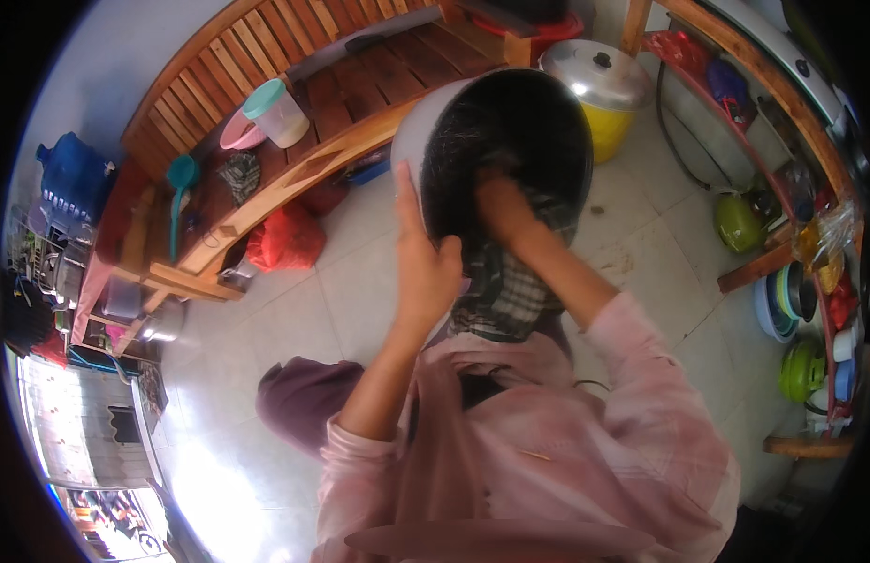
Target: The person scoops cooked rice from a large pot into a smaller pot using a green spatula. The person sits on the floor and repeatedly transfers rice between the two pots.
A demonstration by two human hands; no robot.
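Observation:
A large metal pot (pixel 435 105) is tilted with its mouth towards me, and its inside is dark, almost black. My left hand (pixel 428 260) grips it at the lower left, fingers along the pale outer wall and thumb at the rim. Inside the mouth, my right hand (pixel 502 204) is blurred; its fingertips are lost against the dark surface, and I cannot tell whether it holds anything. A checked cloth (pixel 523 288) lies beneath my right forearm, between the pot and my lap. Part of it reaches the pot's lower right rim.
Beyond the pot stands a yellow container (pixel 607 130) with a metal lid (pixel 583 67). A wooden bench (pixel 350 84) holds a lidded plastic tub (pixel 284 119) and a turquoise dipper (pixel 183 172). A red plastic bag (pixel 287 239) sits below. Green gas cylinders (pixel 741 222) are to the right.

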